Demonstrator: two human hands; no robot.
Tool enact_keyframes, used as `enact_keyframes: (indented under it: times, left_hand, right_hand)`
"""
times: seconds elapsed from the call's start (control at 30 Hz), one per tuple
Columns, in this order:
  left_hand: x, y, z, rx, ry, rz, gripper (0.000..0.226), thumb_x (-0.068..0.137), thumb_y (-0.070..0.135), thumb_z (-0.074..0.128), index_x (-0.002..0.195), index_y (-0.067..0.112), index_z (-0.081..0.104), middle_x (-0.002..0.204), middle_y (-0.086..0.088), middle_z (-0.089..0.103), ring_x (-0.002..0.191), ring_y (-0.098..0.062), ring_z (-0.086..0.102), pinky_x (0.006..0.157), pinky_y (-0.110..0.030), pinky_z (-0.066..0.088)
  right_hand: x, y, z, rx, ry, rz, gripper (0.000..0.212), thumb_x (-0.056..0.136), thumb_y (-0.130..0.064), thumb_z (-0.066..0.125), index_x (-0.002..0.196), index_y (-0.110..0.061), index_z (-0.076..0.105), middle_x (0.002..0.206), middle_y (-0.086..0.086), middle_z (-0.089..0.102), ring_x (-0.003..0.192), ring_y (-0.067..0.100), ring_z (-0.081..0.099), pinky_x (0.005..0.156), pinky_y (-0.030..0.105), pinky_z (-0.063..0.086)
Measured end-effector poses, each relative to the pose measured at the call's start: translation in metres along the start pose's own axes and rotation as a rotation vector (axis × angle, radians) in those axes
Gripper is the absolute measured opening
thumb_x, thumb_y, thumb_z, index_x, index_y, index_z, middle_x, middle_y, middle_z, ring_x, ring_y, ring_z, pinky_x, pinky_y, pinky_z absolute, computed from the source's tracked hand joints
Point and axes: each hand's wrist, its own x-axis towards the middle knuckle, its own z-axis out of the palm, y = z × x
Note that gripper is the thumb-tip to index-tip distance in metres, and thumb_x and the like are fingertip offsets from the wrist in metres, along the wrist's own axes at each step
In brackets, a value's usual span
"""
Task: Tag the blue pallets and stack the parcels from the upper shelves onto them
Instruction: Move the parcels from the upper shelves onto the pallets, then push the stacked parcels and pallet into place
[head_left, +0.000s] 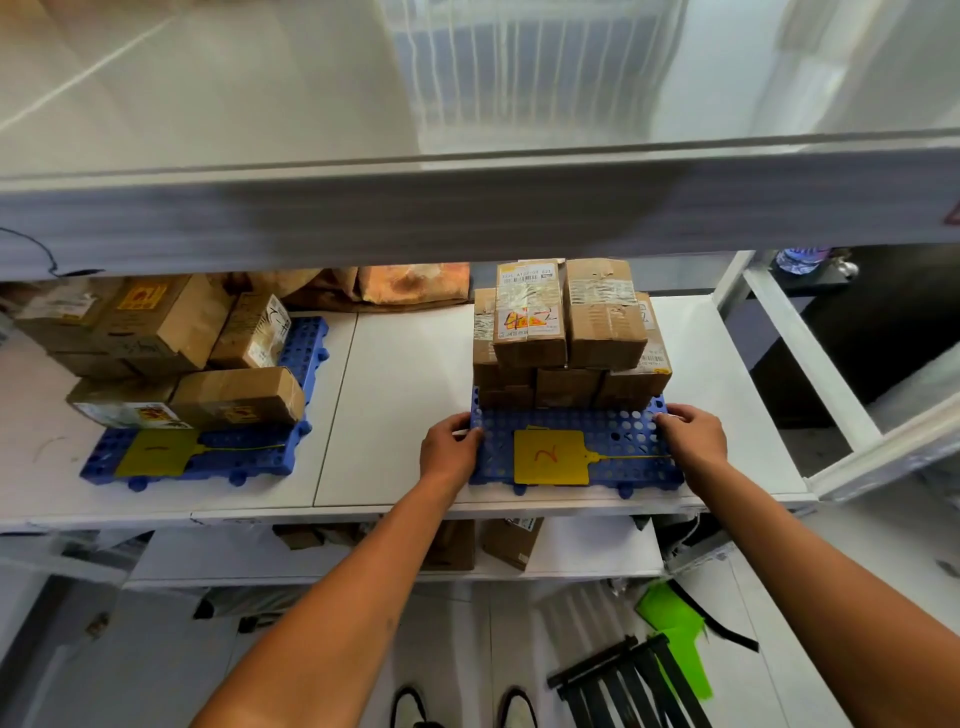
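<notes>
We see open white shelf board (400, 405) between the two blue pallets, a free lane running toward twelve o'clock. At nine o'clock the left pallet (208, 457) and its leaning parcels (171, 353) block the way. At three o'clock the white upright post (800, 358) hems in the right pallet (571, 441), whose stacked parcels (566, 332) rise close under the upper shelf edge (467, 208), leaving scant room above. Our left hand (449, 449) and right hand (691, 436) grip that pallet's side edges; its front half, at six o'clock, carries only a yellow tag (550, 457).
</notes>
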Motion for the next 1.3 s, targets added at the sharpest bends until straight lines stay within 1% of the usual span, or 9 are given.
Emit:
enact_keyframes:
  times: [0.27,0.43,0.53,0.63,0.83,1.0,1.13,1.23,1.3]
  left_hand:
    - [-0.001,0.007,-0.004,0.048,-0.041,0.001,0.035,0.099,0.031,0.061,0.132,0.019,0.064,0.132,-0.004,0.067,0.115,-0.024,0.064,0.096,-0.036,0.053]
    - [-0.012,0.01,-0.014,0.064,-0.027,-0.046,0.046,0.1,0.031,0.061,0.143,0.015,0.055,0.144,-0.005,0.058,0.129,-0.026,0.056,0.106,-0.038,0.046]
    - [-0.028,0.006,-0.033,0.068,-0.014,-0.087,0.044,0.102,0.03,0.057,0.144,0.016,0.054,0.147,-0.004,0.055,0.132,-0.025,0.054,0.108,-0.037,0.043]
    - [-0.041,-0.002,-0.064,0.077,-0.005,-0.122,0.042,0.105,0.031,0.05,0.144,0.017,0.053,0.148,-0.004,0.054,0.134,-0.023,0.051,0.11,-0.035,0.041]
    - [-0.059,-0.031,-0.139,0.181,0.023,-0.146,0.042,0.107,0.036,0.039,0.13,0.012,0.064,0.13,-0.01,0.064,0.103,-0.016,0.052,0.087,-0.025,0.036]
    - [-0.08,-0.056,-0.216,0.245,0.061,-0.161,0.041,0.108,0.036,0.033,0.111,0.011,0.064,0.119,-0.019,0.065,0.096,-0.025,0.054,0.084,-0.031,0.042]
    - [-0.101,-0.089,-0.297,0.236,0.1,-0.139,0.048,0.108,0.038,0.034,0.139,0.01,0.057,0.142,-0.017,0.057,0.127,-0.033,0.053,0.101,-0.035,0.04]
    - [-0.116,-0.108,-0.354,0.218,0.102,-0.094,0.05,0.108,0.04,0.033,0.145,0.012,0.052,0.149,-0.012,0.052,0.134,-0.029,0.049,0.107,-0.034,0.038]
    - [-0.125,-0.118,-0.382,0.18,0.124,-0.082,0.05,0.108,0.039,0.033,0.148,0.013,0.049,0.151,-0.011,0.05,0.136,-0.029,0.047,0.111,-0.035,0.036]
  right_hand:
    - [-0.009,-0.012,-0.001,-0.052,0.029,-0.034,0.038,0.1,-0.025,0.061,0.134,-0.008,0.067,0.131,0.016,0.07,0.116,0.035,0.065,0.1,0.045,0.052]
    - [-0.014,-0.019,-0.007,-0.082,0.035,-0.011,0.043,0.105,-0.028,0.05,0.143,-0.007,0.058,0.137,0.019,0.064,0.119,0.039,0.063,0.101,0.052,0.054]
    - [-0.016,-0.015,-0.004,-0.148,0.022,0.004,0.037,0.105,-0.028,0.044,0.122,-0.003,0.066,0.122,0.024,0.067,0.101,0.038,0.063,0.084,0.044,0.051]
    - [-0.022,-0.014,-0.001,-0.232,0.008,-0.002,0.04,0.105,-0.028,0.04,0.109,0.002,0.067,0.118,0.029,0.066,0.1,0.041,0.059,0.084,0.043,0.045]
    - [-0.057,-0.021,0.001,-0.424,0.005,0.0,0.045,0.109,-0.028,0.038,0.124,0.008,0.059,0.137,0.035,0.057,0.119,0.049,0.056,0.098,0.047,0.043]
    - [-0.131,-0.033,0.022,-0.652,0.164,-0.2,0.026,0.102,-0.026,0.048,0.105,-0.003,0.06,0.122,0.031,0.065,0.112,0.046,0.061,0.095,0.05,0.049]
    - [-0.193,-0.06,0.063,-0.743,0.204,-0.315,0.046,0.102,-0.028,0.05,0.138,0.0,0.05,0.151,0.024,0.048,0.141,0.039,0.042,0.112,0.051,0.034]
    - [-0.225,-0.072,0.084,-0.775,0.164,-0.327,0.061,0.109,-0.033,0.038,0.162,-0.006,0.025,0.172,0.012,0.018,0.159,0.031,0.013,0.125,0.053,0.014]
    - [-0.237,-0.072,0.096,-0.838,0.152,-0.367,0.062,0.11,-0.035,0.032,0.164,-0.009,0.02,0.174,0.008,0.012,0.161,0.027,0.007,0.127,0.052,0.008]
